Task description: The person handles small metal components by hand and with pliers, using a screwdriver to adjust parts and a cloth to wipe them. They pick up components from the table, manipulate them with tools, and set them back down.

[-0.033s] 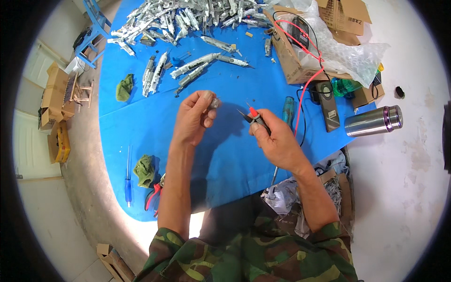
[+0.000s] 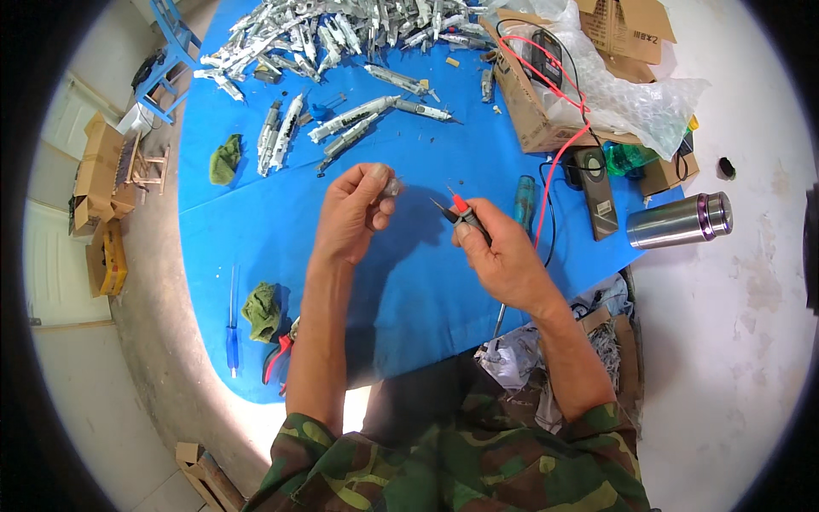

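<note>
My left hand (image 2: 354, 209), closed, pinches a small silvery metal part (image 2: 392, 188) between thumb and fingers; a thin pin stands out from it. In my right hand (image 2: 503, 252) are two test probes (image 2: 459, 205), one red and one black, gripped together with their bare tips toward the left hand. The tips are apart from the metal part. A red lead (image 2: 552, 166) and a black one run from the right hand's side up to a dark meter (image 2: 546, 58) in a cardboard box (image 2: 526, 119). Both hands are above the blue table cover (image 2: 409, 299).
A heap of silvery elongated assemblies (image 2: 341, 34) covers the far side, with several lying nearer. A teal-handled screwdriver (image 2: 523, 200), a steel flask (image 2: 678, 220) and bubble wrap (image 2: 640, 102) are at right. Green cloths (image 2: 261, 311), a blue screwdriver (image 2: 232, 346) and red-handled pliers (image 2: 277, 358) lie left.
</note>
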